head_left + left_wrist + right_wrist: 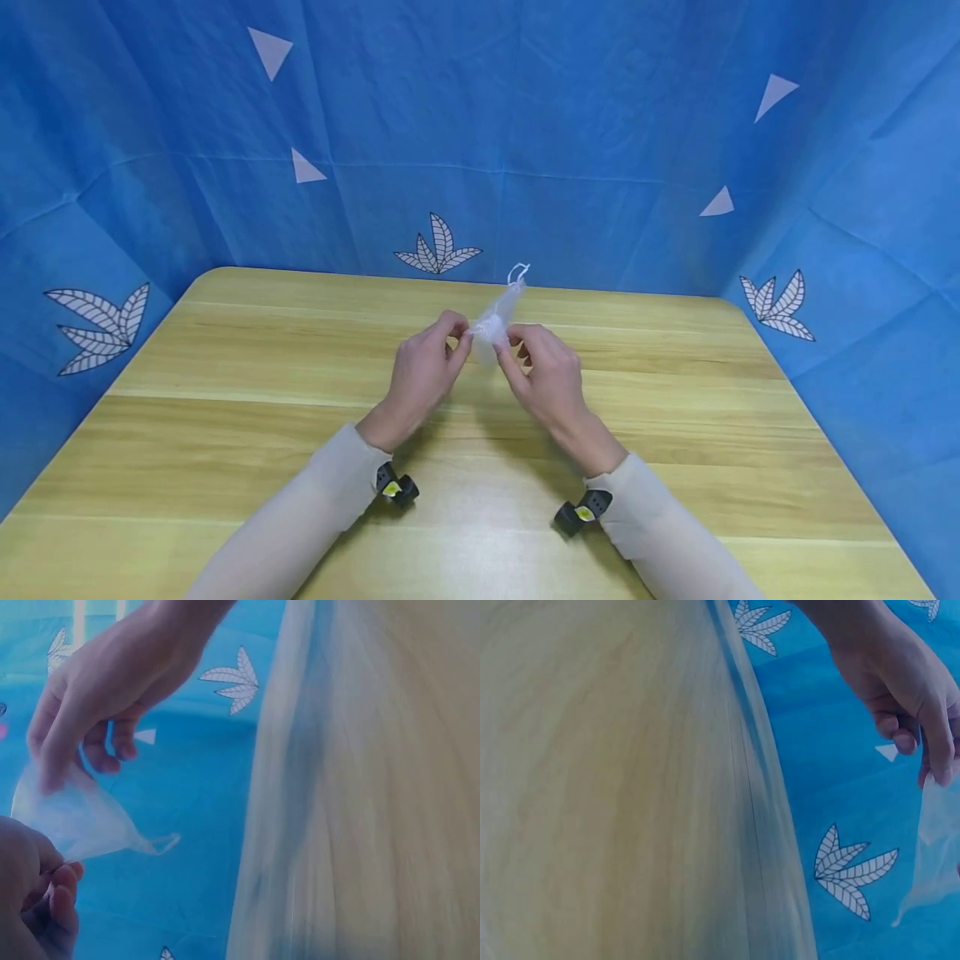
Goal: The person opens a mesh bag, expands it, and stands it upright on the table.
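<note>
Both hands hold a small translucent white drawstring pouch (495, 323) just above the wooden table, near its back. A thin white cord loop (517, 272) sticks up from its far end. My left hand (423, 367) pinches the pouch's left side between thumb and fingertips. On the other side, my right hand (551, 379) pinches it the same way. In the left wrist view the pouch (86, 814) is spread between the two hands, tapering to its loop. Only part of the pouch (939, 840) shows in the right wrist view. Whether anything lies inside, I cannot tell.
The wooden table (262, 358) fills the lower view. Blue cloth (525, 108) with white triangles and leaf prints hangs behind it and at both sides. Black wrist cameras sit on the left wrist (397, 486) and right wrist (582, 512), below the light sleeves.
</note>
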A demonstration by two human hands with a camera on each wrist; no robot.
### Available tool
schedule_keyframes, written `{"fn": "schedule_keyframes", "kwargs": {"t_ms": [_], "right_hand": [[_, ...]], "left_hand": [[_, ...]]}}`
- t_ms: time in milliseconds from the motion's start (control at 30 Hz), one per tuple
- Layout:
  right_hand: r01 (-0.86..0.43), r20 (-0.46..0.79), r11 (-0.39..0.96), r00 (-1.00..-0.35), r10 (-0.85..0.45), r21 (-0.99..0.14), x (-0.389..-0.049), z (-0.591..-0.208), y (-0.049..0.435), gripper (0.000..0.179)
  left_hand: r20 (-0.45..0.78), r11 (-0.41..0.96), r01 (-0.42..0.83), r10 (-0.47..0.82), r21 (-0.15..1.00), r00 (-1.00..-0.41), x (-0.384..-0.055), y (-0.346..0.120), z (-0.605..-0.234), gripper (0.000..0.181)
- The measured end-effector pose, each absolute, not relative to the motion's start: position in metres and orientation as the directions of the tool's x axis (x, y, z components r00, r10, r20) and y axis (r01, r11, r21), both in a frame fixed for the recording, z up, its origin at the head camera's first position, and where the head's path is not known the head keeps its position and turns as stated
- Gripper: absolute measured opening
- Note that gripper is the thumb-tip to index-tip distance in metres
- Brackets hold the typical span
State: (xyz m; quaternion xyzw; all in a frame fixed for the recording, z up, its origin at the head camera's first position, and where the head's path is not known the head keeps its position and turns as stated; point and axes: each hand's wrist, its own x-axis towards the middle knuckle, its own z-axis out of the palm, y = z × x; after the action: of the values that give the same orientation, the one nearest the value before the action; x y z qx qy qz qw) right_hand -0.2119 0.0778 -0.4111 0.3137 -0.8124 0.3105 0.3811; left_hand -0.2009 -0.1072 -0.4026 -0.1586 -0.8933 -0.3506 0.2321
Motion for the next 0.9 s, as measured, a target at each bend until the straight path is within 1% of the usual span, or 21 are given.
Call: {"fn": "schedule_keyframes", "kwargs": {"t_ms": [67,167,200,267,367,400,500,600,700,800,900], "right_hand": [[-0.758,0.797,0.585,-0.528,-0.292,-0.288,-0.212,-0.412,0.078,0.033],[-0.764,0.786,0.547,-0.552,-0.278,-0.343,-0.213,-0.412,0.079,0.046],[-0.763,0.785,0.533,-0.56,-0.264,-0.365,-0.213,-0.412,0.079,0.046],[-0.753,0.779,0.512,-0.583,-0.23,-0.413,-0.213,-0.411,0.08,0.04],[-0.708,0.747,0.498,-0.644,-0.166,-0.5,-0.214,-0.411,0.082,0.024],[-0.683,0.724,0.491,-0.675,-0.142,-0.541,-0.214,-0.411,0.082,0.02],[-0.591,0.63,0.443,-0.773,-0.073,-0.674,-0.214,-0.409,0.082,0.017],[-0.484,0.505,0.327,-0.863,-0.024,-0.812,-0.214,-0.406,0.083,0.026],[-0.368,0.374,0.194,-0.927,-0.008,-0.909,-0.215,-0.402,0.085,0.037],[-0.256,0.255,0.082,-0.967,-0.025,-0.963,-0.217,-0.399,0.087,0.042],[-0.165,0.166,-0.012,-0.986,-0.027,-0.986,-0.218,-0.397,0.088,0.044]], "left_hand": [[0.444,0.62,0.401,0.094,0.674,-0.891,-0.202,-0.108,-0.402,0.011],[0.31,0.392,0.308,0.061,0.867,-0.949,-0.206,-0.11,-0.4,0.014],[0.274,0.308,0.277,0.056,0.91,-0.96,-0.208,-0.111,-0.4,0.015],[0.215,0.163,0.22,0.048,0.962,-0.975,-0.211,-0.113,-0.399,0.017],[0.156,0.03,0.157,0.035,0.987,-0.987,-0.215,-0.115,-0.4,0.017],[0.139,-0.006,0.139,0.032,0.99,-0.99,-0.216,-0.115,-0.4,0.017],[0.091,-0.103,0.088,0.024,0.991,-0.996,-0.218,-0.117,-0.402,0.018],[0.051,-0.186,0.046,0.02,0.981,-0.998,-0.22,-0.117,-0.403,0.019],[0.016,-0.241,0.008,0.029,0.97,-0.999,-0.22,-0.117,-0.405,0.019],[-0.009,-0.253,-0.023,0.056,0.967,-0.998,-0.22,-0.117,-0.407,0.021],[-0.003,-0.219,-0.019,0.075,0.976,-0.997,-0.219,-0.116,-0.409,0.023]]}}
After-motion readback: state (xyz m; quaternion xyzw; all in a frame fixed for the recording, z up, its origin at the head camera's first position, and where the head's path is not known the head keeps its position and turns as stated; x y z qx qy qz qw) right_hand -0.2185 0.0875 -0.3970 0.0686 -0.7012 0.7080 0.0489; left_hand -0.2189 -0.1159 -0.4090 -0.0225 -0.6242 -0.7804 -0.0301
